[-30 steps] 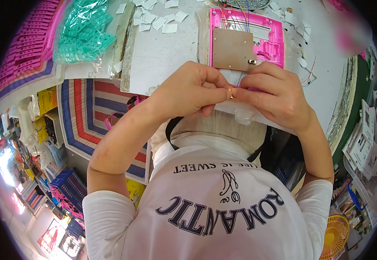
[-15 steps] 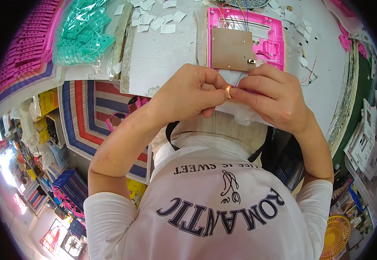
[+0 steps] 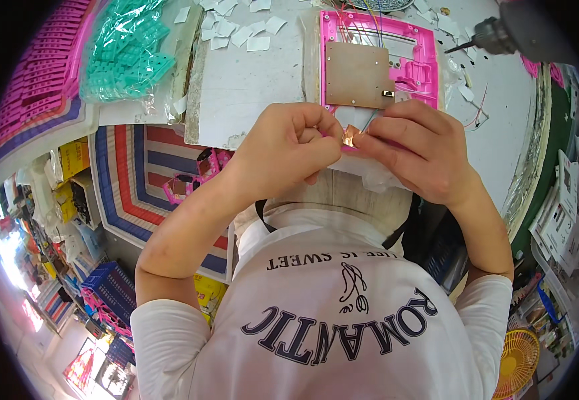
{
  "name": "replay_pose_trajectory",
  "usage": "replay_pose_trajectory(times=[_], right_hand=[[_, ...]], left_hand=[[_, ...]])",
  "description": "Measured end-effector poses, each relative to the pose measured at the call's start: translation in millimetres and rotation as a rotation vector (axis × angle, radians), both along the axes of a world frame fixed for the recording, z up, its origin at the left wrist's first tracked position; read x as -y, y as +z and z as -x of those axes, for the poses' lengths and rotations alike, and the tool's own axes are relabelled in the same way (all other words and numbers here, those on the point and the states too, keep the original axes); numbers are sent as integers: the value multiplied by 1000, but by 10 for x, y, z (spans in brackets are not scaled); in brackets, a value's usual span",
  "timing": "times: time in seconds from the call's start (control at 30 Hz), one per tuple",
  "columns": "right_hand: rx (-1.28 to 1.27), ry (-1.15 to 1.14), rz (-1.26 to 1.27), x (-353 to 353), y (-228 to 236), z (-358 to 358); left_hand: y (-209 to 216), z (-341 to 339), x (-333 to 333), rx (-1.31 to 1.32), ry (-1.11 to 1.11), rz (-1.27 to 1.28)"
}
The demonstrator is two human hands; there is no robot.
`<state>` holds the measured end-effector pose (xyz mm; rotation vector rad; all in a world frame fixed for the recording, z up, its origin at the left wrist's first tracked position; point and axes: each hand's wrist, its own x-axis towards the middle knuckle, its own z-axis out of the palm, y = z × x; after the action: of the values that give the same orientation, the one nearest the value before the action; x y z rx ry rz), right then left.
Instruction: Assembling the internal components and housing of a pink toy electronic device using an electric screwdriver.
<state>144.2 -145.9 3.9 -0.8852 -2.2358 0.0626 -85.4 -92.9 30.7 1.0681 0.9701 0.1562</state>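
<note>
At the front edge of the table, a small shiny copper-coloured foil piece [image 3: 351, 136] is stretched between my fingertips. My left hand [image 3: 294, 143] pinches its left side, fingers curled, and my right hand [image 3: 424, 150] grips its right side between thumb and fingers. Just beyond them lies a pink plastic housing [image 3: 425, 41], with a brown circuit board [image 3: 356, 75] and several thin wires in it. A small metal-and-black part sits at the board's lower right corner. The housing's near part is partly hidden by my hands.
An electric screwdriver [image 3: 496, 37] with a thin bit hangs in at upper right. White paper squares [image 3: 258, 44] lie scattered at the back. Left stand a clear bag of teal plastic parts [image 3: 126, 60] and a stack of pink parts [image 3: 39, 73]. Loose wires [image 3: 479, 119] lie on the right.
My hands have drawn slightly apart, the left one shifting left, and more of the foil piece shows. The electric screwdriver has come into view at upper right.
</note>
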Motion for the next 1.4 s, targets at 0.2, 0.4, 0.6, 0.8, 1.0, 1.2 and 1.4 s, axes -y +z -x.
replay_pose_trajectory(times=[0.2, 0.4, 0.6, 0.8, 1.0, 1.2, 1.4], right_hand=[[-13, -9, -12, 6, -12, -2], [22, -13, 18, 40, -5, -20], [-24, 8, -12, 20, -23, -8], [-27, 7, -7, 33, -22, 6], [-48, -51, 121, 85, 4, 27], [-308, -214, 467, 234, 135, 135], [-659, -350, 714, 365, 65, 135]], left_hand=[[-37, -40, 1, -32, 5, 13], [-4, -37, -40, -6, -7, 61], [-29, -33, -17, -5, 11, 48], [-42, -32, 8, -27, -25, -24], [-40, -48, 50, 12, 13, -22], [-51, -149, 153, 80, 86, -142], [-88, -260, 275, 102, 82, -424]])
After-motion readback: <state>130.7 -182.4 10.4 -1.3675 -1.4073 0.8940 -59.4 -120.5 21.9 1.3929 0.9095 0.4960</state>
